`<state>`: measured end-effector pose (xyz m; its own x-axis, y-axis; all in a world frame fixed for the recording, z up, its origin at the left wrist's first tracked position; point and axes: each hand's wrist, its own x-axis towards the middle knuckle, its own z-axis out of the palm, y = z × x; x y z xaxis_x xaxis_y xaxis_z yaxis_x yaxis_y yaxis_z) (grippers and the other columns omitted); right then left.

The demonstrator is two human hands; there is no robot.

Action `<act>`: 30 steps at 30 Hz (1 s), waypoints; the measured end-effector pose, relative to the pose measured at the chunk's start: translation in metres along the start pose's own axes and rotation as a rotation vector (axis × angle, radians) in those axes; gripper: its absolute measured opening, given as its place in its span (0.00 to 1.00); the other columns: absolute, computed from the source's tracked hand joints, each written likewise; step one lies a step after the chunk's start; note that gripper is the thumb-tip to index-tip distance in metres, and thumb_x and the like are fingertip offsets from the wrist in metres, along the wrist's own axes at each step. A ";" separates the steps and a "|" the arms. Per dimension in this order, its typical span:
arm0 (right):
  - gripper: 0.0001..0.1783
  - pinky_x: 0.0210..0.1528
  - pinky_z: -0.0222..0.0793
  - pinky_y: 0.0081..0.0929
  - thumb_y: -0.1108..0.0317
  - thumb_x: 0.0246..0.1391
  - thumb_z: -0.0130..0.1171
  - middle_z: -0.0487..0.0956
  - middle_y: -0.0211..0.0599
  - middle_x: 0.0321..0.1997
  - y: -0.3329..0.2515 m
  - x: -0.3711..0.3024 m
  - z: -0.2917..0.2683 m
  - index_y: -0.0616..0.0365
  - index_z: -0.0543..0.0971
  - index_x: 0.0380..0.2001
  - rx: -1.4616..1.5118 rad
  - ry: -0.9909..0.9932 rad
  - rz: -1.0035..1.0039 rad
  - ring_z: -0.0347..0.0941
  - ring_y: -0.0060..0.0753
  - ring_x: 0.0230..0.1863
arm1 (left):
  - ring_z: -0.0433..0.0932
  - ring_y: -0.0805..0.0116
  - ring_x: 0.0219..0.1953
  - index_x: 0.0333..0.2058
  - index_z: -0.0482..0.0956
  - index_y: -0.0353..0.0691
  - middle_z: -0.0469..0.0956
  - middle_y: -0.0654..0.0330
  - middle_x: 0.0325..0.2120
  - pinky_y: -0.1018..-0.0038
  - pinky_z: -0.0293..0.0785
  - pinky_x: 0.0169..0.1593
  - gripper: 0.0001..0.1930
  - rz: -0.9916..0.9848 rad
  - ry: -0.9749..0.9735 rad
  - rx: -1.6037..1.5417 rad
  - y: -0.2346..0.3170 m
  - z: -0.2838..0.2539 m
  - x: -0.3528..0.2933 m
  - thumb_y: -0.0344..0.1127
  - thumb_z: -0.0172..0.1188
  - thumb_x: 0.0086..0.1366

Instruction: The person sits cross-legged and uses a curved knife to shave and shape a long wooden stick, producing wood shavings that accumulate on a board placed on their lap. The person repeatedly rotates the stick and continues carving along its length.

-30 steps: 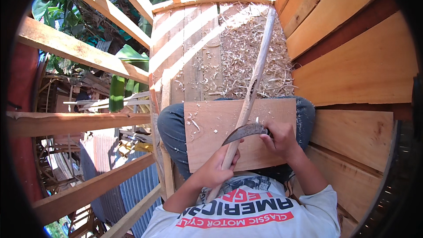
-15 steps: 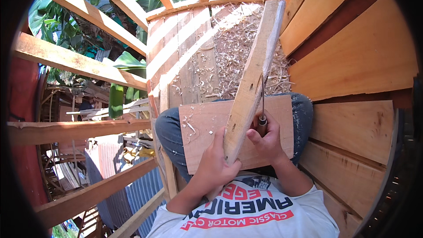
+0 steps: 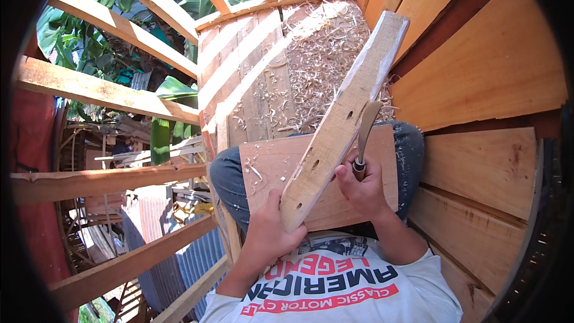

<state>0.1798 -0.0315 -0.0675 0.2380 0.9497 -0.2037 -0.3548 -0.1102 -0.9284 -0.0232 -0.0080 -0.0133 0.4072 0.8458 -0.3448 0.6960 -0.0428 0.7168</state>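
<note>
Two hands in use, both occupied. Left hand [image 3: 270, 234]: fingers clamped on the near end of the wood [image 3: 339, 124], thumb on the right side. Right hand [image 3: 361, 188]: fingers wrapped around the handle of the knife [image 3: 366, 125], blade pointing up and away. Wood position: above the board [image 3: 382, 149], slanting from its near edge, left of the middle, out past its far edge; far end over the shavings [image 3: 323, 42]. Blade lies just beside the wood's right edge; contact cannot be told.

Change from 1.0 s ago: wood was narrow side up, with the dark blade lying across it; now the broad face with dark holes is turned up and the blade is off to the right. Change from 0.5 s ago: wood leans further right, near end shifted left; blade, then a thin line, now shows a pale side.

Board unchanged, resting across the jeans [image 3: 224, 180]; loose chips [image 3: 253, 170] near its left edge.
</note>
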 end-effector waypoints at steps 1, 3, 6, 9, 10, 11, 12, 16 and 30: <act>0.15 0.19 0.58 0.17 0.58 0.56 0.63 0.69 0.23 0.18 0.001 -0.001 -0.008 0.58 0.72 0.29 -0.065 -0.048 -0.014 0.64 0.13 0.18 | 0.80 0.44 0.35 0.48 0.66 0.35 0.78 0.41 0.31 0.62 0.75 0.40 0.30 0.005 -0.002 -0.033 -0.002 -0.002 0.001 0.33 0.65 0.44; 0.20 0.19 0.60 0.21 0.52 0.57 0.61 0.69 0.29 0.15 -0.002 -0.002 -0.018 0.58 0.73 0.26 -0.320 -0.108 -0.113 0.66 0.20 0.16 | 0.80 0.44 0.35 0.48 0.66 0.35 0.78 0.41 0.31 0.62 0.75 0.40 0.29 0.019 0.000 -0.092 -0.005 -0.004 0.002 0.33 0.64 0.45; 0.24 0.19 0.63 0.28 0.48 0.55 0.60 0.69 0.37 0.13 -0.014 -0.002 -0.024 0.59 0.74 0.22 -0.783 -0.125 -0.320 0.69 0.35 0.15 | 0.81 0.48 0.34 0.47 0.66 0.34 0.78 0.42 0.31 0.65 0.75 0.40 0.29 0.032 0.007 -0.165 -0.009 -0.005 0.002 0.32 0.63 0.45; 0.24 0.19 0.64 0.32 0.47 0.53 0.61 0.70 0.41 0.14 -0.017 -0.004 -0.030 0.58 0.74 0.20 -1.016 -0.067 -0.418 0.70 0.43 0.16 | 0.81 0.50 0.34 0.48 0.66 0.34 0.77 0.43 0.30 0.66 0.75 0.39 0.29 0.051 -0.004 -0.198 -0.007 -0.005 0.004 0.32 0.64 0.44; 0.24 0.19 0.64 0.33 0.47 0.52 0.62 0.70 0.40 0.14 -0.020 -0.004 -0.034 0.57 0.74 0.20 -1.082 -0.045 -0.442 0.71 0.43 0.16 | 0.81 0.50 0.34 0.48 0.66 0.34 0.77 0.43 0.30 0.67 0.75 0.38 0.30 0.059 -0.002 -0.193 -0.005 -0.005 0.004 0.32 0.64 0.44; 0.24 0.19 0.65 0.33 0.47 0.52 0.62 0.71 0.39 0.14 -0.022 -0.003 -0.038 0.57 0.74 0.19 -1.148 -0.023 -0.465 0.71 0.43 0.16 | 0.81 0.50 0.33 0.48 0.66 0.33 0.77 0.43 0.29 0.67 0.75 0.38 0.30 0.066 0.000 -0.188 -0.004 -0.006 0.004 0.32 0.64 0.44; 0.24 0.18 0.64 0.33 0.46 0.51 0.62 0.70 0.39 0.14 -0.022 -0.002 -0.042 0.56 0.74 0.18 -1.191 -0.016 -0.503 0.71 0.42 0.16 | 0.81 0.50 0.33 0.48 0.66 0.33 0.77 0.43 0.29 0.66 0.75 0.37 0.30 0.064 0.002 -0.193 -0.003 -0.005 0.004 0.32 0.64 0.44; 0.27 0.18 0.63 0.33 0.42 0.50 0.61 0.69 0.38 0.13 -0.024 0.012 -0.054 0.55 0.72 0.17 -1.272 0.109 -0.614 0.70 0.42 0.15 | 0.81 0.47 0.31 0.47 0.65 0.33 0.76 0.42 0.27 0.65 0.75 0.35 0.30 0.022 -0.025 -0.208 0.001 -0.005 0.000 0.32 0.64 0.43; 0.29 0.19 0.54 0.32 0.47 0.58 0.56 0.63 0.46 0.13 -0.051 0.025 -0.107 0.62 0.67 0.17 -1.047 0.385 -0.446 0.60 0.45 0.15 | 0.80 0.58 0.31 0.45 0.66 0.34 0.76 0.47 0.27 0.67 0.74 0.36 0.28 -0.106 -0.114 -0.119 -0.004 0.004 -0.015 0.33 0.66 0.45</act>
<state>0.3003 -0.0330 -0.0583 0.4705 0.8349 0.2856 0.6922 -0.1485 -0.7063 -0.0303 -0.0229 -0.0133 0.4046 0.7763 -0.4834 0.6665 0.1115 0.7371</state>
